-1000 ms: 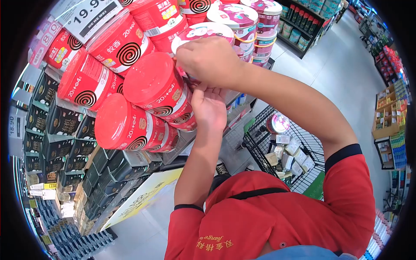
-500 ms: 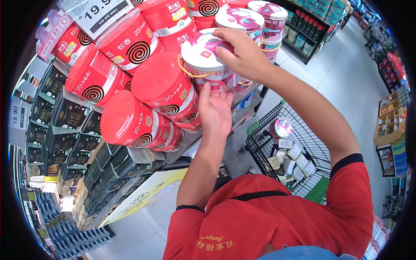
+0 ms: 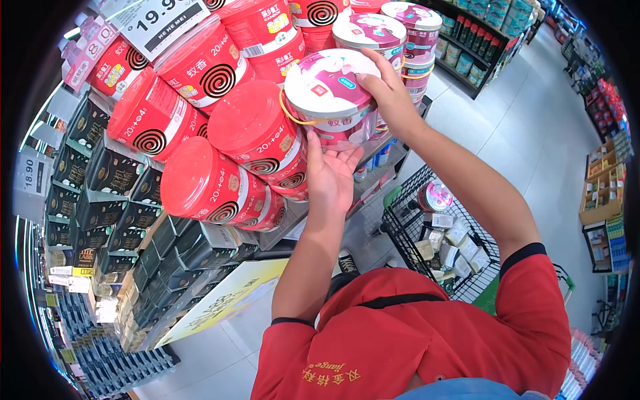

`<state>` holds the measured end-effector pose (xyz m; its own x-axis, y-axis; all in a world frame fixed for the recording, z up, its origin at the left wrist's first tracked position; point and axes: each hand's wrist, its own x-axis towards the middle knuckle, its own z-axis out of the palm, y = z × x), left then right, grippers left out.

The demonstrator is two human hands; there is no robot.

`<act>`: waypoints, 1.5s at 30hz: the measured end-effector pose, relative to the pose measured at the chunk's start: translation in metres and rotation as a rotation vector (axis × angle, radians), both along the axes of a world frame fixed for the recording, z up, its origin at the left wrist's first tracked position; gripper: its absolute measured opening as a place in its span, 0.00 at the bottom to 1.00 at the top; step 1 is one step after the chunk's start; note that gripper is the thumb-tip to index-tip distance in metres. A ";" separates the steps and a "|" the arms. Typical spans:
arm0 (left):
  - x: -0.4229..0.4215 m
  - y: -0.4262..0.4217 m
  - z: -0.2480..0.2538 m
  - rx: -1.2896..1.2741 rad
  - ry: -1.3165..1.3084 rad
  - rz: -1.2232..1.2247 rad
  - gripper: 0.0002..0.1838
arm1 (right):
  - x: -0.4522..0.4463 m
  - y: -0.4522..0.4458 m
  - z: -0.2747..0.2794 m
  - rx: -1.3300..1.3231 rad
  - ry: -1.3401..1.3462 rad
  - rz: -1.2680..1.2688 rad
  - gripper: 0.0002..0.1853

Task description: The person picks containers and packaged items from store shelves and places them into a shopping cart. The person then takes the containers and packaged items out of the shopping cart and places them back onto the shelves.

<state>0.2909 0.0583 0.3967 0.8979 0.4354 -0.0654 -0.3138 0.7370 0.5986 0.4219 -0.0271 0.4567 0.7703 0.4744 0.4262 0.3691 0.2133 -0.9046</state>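
Observation:
A round tub of mosquito coils (image 3: 328, 90), with a white and pink lid and a yellow handle, stands at the front of the stack, slightly tilted. My right hand (image 3: 393, 97) grips its right side, thumb on the lid and fingers over the far rim. Below its front, my left hand (image 3: 331, 177) is palm up, fingers spread and thumb against the tub's lower side. Whether it bears any weight I cannot tell. Left of it are red tubs of mosquito coils (image 3: 243, 117); behind it are more pink tubs (image 3: 370, 32).
A shopping cart (image 3: 477, 263) with small boxes (image 3: 457, 233) and a pink-lidded tub (image 3: 438, 197) stands at right. Dark packages (image 3: 110, 177) are stacked at left. A price sign (image 3: 157, 23) overhangs the red tubs. Shelves (image 3: 470, 47) line the aisle.
My right hand has slid from the top of the lid to its right rim, uncovering more of the lid. My left hand remains beneath the tub's front. The view has shifted slightly.

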 end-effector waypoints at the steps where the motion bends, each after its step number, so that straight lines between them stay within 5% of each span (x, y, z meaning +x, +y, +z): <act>1: 0.000 -0.001 0.001 0.000 -0.001 0.000 0.32 | -0.006 -0.002 -0.003 0.000 -0.001 0.000 0.33; 6: -0.009 0.005 -0.008 0.182 -0.025 -0.087 0.37 | -0.065 -0.024 -0.024 0.128 -0.270 -0.153 0.39; 9: -0.008 0.002 -0.015 0.131 -0.088 -0.054 0.32 | -0.107 -0.061 -0.025 -0.172 -0.709 -0.285 0.50; 12: -0.020 -0.003 -0.011 -0.056 -0.120 -0.161 0.29 | -0.126 -0.074 -0.043 -0.130 -0.726 -0.297 0.56; 23: -0.024 -0.003 -0.030 -0.065 -0.151 -0.213 0.29 | -0.167 -0.104 -0.104 -0.102 -0.607 -0.332 0.64; 36: -0.030 -0.012 -0.049 0.016 -0.215 -0.361 0.28 | -0.186 -0.140 -0.095 -0.209 -0.635 -0.409 0.64; 40: -0.027 -0.015 -0.054 0.039 -0.246 -0.421 0.28 | -0.189 -0.150 -0.078 -0.226 -0.609 -0.409 0.70; 42: -0.038 -0.022 -0.051 0.053 -0.253 -0.451 0.28 | -0.194 -0.159 -0.053 -0.347 -0.308 -0.264 0.74; 43: -0.048 -0.032 -0.042 0.210 -0.004 -0.297 0.29 | -0.190 -0.161 -0.049 -0.363 -0.251 -0.220 0.78; 45: -0.056 -0.045 -0.047 0.186 0.028 -0.218 0.30 | -0.196 -0.163 -0.043 -0.456 -0.253 -0.240 0.77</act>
<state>0.2346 0.0130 0.3500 0.9707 0.2387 -0.0290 -0.1408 0.6621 0.7360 0.2255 -0.1905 0.4141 0.7799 0.4775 0.4046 0.5759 -0.2942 -0.7628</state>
